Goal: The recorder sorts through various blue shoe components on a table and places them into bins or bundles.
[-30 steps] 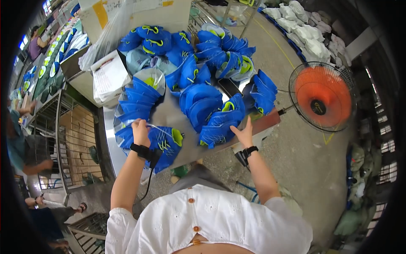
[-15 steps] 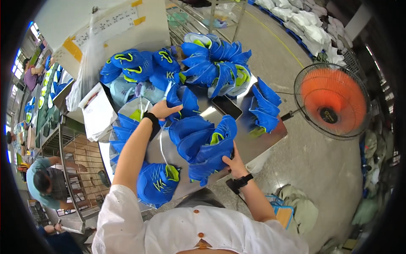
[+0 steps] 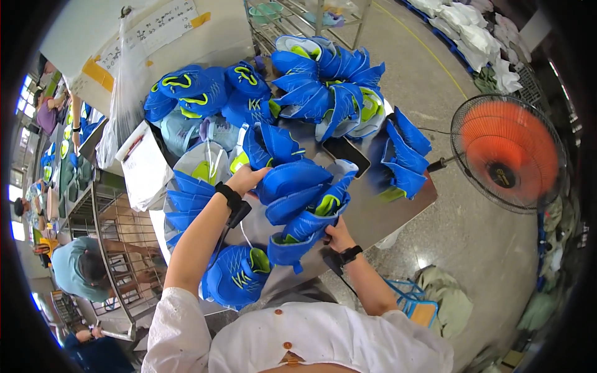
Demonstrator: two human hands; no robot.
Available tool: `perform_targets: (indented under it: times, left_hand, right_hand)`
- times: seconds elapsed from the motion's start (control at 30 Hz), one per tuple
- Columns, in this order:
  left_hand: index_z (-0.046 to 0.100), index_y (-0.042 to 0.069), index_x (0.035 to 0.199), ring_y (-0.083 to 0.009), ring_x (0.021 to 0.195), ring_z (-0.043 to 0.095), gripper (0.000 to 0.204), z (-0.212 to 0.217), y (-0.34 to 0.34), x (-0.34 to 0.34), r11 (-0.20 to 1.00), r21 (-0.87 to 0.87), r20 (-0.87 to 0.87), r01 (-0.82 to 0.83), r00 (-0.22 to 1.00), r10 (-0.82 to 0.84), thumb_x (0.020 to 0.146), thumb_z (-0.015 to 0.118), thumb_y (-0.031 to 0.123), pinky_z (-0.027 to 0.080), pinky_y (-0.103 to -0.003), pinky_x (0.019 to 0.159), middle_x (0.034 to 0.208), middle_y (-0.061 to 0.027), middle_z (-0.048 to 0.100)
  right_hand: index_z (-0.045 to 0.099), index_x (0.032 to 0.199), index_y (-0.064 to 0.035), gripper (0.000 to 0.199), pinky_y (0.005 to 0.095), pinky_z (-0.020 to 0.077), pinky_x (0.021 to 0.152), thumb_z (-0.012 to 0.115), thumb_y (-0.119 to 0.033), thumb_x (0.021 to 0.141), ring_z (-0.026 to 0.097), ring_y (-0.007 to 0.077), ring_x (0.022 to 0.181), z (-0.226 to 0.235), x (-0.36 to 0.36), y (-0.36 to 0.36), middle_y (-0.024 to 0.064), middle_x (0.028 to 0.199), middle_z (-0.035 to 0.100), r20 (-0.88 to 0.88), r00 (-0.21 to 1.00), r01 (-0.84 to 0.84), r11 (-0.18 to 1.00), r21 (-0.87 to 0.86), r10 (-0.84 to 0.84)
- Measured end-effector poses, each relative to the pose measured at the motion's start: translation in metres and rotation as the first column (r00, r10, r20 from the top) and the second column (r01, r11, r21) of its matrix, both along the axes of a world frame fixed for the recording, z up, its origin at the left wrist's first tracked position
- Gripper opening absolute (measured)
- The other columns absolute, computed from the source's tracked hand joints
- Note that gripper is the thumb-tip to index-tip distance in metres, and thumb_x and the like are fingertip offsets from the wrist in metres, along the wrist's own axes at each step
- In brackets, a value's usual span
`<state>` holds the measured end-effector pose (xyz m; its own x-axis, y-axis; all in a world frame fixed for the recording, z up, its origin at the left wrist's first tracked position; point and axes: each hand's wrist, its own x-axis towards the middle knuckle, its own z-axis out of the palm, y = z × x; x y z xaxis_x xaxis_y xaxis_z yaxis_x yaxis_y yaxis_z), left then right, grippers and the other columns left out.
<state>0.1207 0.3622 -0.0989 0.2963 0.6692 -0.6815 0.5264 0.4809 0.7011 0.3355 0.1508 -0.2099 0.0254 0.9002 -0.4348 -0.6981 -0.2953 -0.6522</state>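
Observation:
A nested stack of blue shoe uppers with lime linings is held over the near part of the metal table. My right hand is closed round its lower right edge. At its upper left, my left hand grips the stack with the thumb stretched along it; its other fingers are partly hidden. A single blue upper with a white string lies at the near left edge. Another blue upper sits just beyond my left hand, and a white-edged nested pile lies left of my wrist.
More blue uppers form a ring at the back. A phone lies near further uppers on the right. An orange fan stands beyond the table's right side. White papers are at left, beside a wire cart.
My left hand has come down from beside the white string onto the stack. The stack has tilted, its lower end swinging left, with my right hand still on it.

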Motion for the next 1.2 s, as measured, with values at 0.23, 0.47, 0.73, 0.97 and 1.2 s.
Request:
perform_targets:
  times: [0.23,0.47,0.73,0.97,1.2]
  left_hand:
    - [0.042,0.0,0.119,-0.0186,0.092,0.055,0.062,0.097,-0.034,-0.028,0.973,0.225,0.329,-0.046,0.944,-0.031,0.072,0.066,0.033,0.047,-0.03,0.076,0.107,-0.0107,0.056]
    - [0.052,0.0,0.108,-0.0133,0.094,0.051,0.045,0.239,-0.131,-0.143,0.648,0.711,0.542,-0.272,0.8,-0.259,0.069,0.066,0.016,0.04,-0.028,0.085,0.1,-0.0066,0.058]
    - [0.042,-0.001,0.12,-0.0161,0.103,0.046,0.055,0.23,-0.29,-0.378,0.509,0.718,0.582,-0.475,0.81,-0.066,0.071,0.064,0.012,0.037,-0.03,0.09,0.113,-0.0073,0.051]
    - [0.043,-0.001,0.119,-0.0164,0.1,0.05,0.044,0.178,-0.361,-0.521,0.428,0.606,0.664,-0.671,0.722,0.192,0.077,0.056,0.003,0.04,-0.03,0.087,0.111,-0.0079,0.053]
    - [0.042,-0.001,0.119,-0.0165,0.1,0.051,0.046,0.123,-0.313,-0.601,0.419,0.386,0.795,-0.822,0.527,0.301,0.076,0.059,0.004,0.042,-0.03,0.086,0.111,-0.0082,0.053]
  right_hand:
    - [0.037,0.116,-0.0052,0.072,0.0327,0.0407,0.088,0.078,-0.01,0.057,0.052,0.018,0.096,0.093,0.003,0.006,0.0062,0.108,0.051,0.64,0.75,-0.046,0.951,0.306,-0.17]
    - [0.034,0.121,-0.0047,0.084,0.0332,0.0399,0.09,0.082,-0.012,0.052,0.052,0.0184,0.098,0.096,-0.019,-0.018,0.0066,0.11,0.051,0.465,0.885,-0.247,0.878,0.411,0.031]
    - [0.032,0.123,-0.0047,0.089,0.0335,0.0394,0.09,0.083,-0.013,0.051,0.051,0.0185,0.1,0.14,-0.267,-0.07,0.007,0.112,0.05,0.522,0.785,-0.601,0.614,0.512,0.334]
    - [0.03,0.125,-0.0046,0.093,0.0336,0.0389,0.091,0.084,-0.014,0.05,0.051,0.0187,0.102,0.186,-0.439,-0.076,0.0073,0.113,0.05,0.536,0.715,-0.699,0.466,0.542,0.448]
    - [0.015,0.136,-0.0054,0.113,0.0337,0.0321,0.097,0.085,-0.013,0.048,0.041,0.0197,0.115,0.193,-0.514,-0.05,0.0084,0.127,0.04,0.556,0.687,-0.726,0.441,0.528,0.467]
